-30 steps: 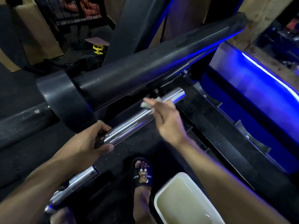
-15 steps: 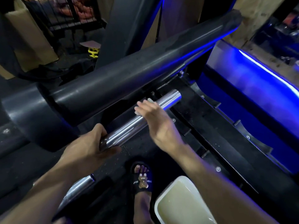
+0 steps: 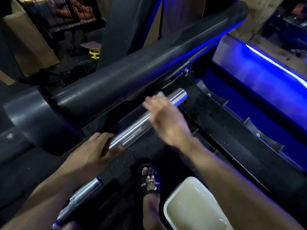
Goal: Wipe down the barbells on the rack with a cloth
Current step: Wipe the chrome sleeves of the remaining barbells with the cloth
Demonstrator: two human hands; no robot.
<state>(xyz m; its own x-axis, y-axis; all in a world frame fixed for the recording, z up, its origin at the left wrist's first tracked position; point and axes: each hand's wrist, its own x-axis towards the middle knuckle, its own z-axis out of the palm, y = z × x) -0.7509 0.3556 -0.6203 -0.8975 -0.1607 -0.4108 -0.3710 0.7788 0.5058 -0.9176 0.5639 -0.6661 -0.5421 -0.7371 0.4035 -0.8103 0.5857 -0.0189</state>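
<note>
A thick black padded bar (image 3: 132, 77) slants across the rack, overhanging the chrome barbell sleeve (image 3: 146, 118) just below it. A white tub (image 3: 167, 205) of cloudy liquid sits on the floor beside a sandalled foot (image 3: 150, 181). The left hand (image 3: 93, 155) grips the sleeve's near end. The right hand (image 3: 166, 120), blurred, presses a pale cloth (image 3: 160, 94) onto the sleeve near its far end.
</note>
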